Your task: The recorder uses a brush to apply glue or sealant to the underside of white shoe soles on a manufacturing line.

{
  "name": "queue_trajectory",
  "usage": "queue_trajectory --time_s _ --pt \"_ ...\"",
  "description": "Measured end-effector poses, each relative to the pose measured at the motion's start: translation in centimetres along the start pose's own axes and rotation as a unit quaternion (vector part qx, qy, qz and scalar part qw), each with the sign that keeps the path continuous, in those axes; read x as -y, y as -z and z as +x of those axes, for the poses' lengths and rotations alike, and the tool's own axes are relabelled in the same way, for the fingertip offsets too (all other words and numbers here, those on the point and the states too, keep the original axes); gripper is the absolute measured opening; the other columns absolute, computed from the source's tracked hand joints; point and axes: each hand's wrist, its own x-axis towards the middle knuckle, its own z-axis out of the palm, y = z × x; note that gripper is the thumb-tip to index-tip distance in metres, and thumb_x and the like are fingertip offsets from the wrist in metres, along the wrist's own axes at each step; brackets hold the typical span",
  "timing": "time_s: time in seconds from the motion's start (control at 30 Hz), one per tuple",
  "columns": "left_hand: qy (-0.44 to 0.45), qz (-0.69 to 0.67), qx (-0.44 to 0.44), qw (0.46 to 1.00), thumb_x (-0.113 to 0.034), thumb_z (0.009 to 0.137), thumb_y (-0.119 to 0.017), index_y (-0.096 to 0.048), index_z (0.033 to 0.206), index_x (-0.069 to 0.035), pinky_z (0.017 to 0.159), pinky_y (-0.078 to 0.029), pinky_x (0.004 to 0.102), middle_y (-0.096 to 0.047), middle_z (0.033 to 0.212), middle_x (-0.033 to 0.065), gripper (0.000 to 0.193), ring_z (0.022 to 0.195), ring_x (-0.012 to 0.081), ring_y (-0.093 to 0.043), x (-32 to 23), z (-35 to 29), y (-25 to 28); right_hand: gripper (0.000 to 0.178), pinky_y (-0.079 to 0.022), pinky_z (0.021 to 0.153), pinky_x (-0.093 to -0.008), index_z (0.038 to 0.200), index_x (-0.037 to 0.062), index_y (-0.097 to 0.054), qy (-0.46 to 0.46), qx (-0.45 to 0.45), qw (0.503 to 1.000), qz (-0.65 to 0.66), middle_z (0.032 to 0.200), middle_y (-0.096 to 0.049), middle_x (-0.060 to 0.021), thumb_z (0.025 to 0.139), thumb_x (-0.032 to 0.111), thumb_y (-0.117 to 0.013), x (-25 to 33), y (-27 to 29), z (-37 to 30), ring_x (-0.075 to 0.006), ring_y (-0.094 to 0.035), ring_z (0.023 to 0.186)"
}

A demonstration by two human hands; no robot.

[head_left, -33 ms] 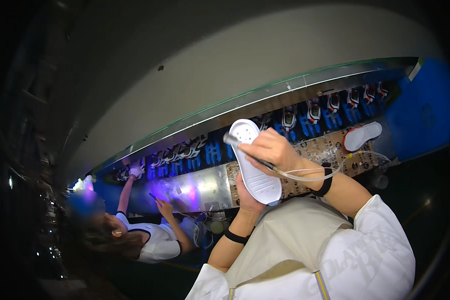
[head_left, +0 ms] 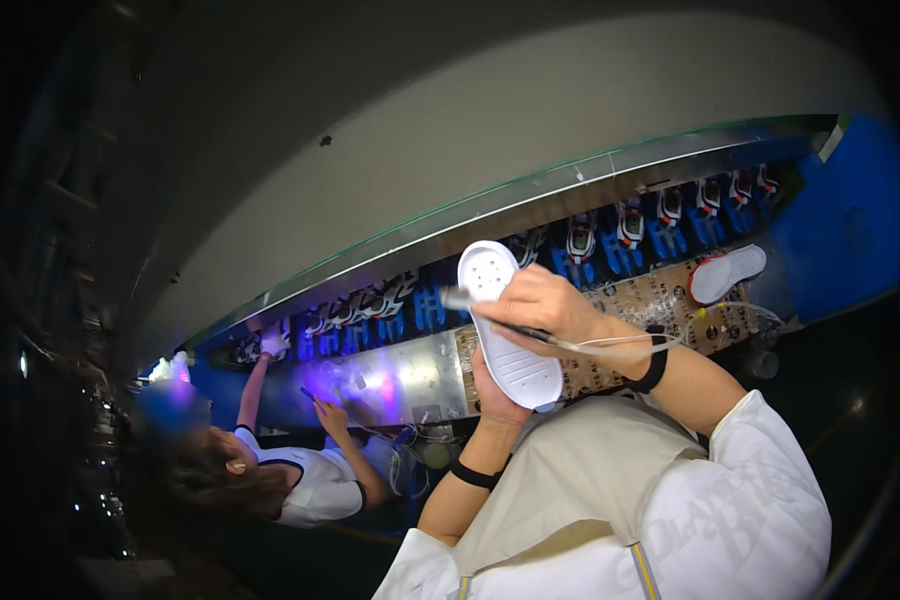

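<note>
In my left hand I hold a white shoe sole, its hollow inner side up, with small holes at the far end and ridges nearer me. My fingers wrap it from below and are partly hidden. My right hand is closed round a dark-handled brush with a thin clear hose trailing from it. The pale brush head, blurred, is at the sole's left edge, below the holes. Whether it touches the sole I cannot tell.
Another white sole with a red edge lies on the patterned bench covering at right. Beyond, several shoe uppers stand on blue holders under a metal-edged hood. At left a co-worker reaches toward the row, holding a dark tool.
The brush head has shifted slightly down and left along the sole's edge, my right hand moving a little with it. The left hand and the sole have barely moved.
</note>
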Motion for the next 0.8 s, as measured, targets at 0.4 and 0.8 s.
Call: queue_trajectory --time_s 0.4,0.8 --pt "-0.035 -0.046 0.07 0.996 -0.054 0.102 -0.024 -0.044 0.154 -0.015 0.107 -0.054 0.0509 -0.057 0.147 0.0122 0.068 0.13 0.0328 -0.061 -0.4 0.3 0.5 0.032 -0.043 0.077 -0.0389 0.114 0.0081 -0.075 0.041 0.114 0.988 0.095 0.087 -0.069 -0.0047 0.083 0.013 -0.078 1.1 1.4 0.6 -0.0245 -0.061 0.083" --pt "-0.037 -0.047 0.077 0.995 -0.05 0.101 -0.04 -0.05 0.148 -0.01 0.11 -0.051 0.0457 -0.061 0.142 0.0123 0.063 0.128 0.0291 -0.062 -1.2 0.5 -0.7 0.033 -0.042 0.081 -0.038 0.119 0.0129 -0.075 -0.096 0.023 0.995 -0.025 0.092 -0.069 -0.0045 0.085 0.014 -0.078 1.8 1.9 -0.3 -0.022 -0.063 0.09"
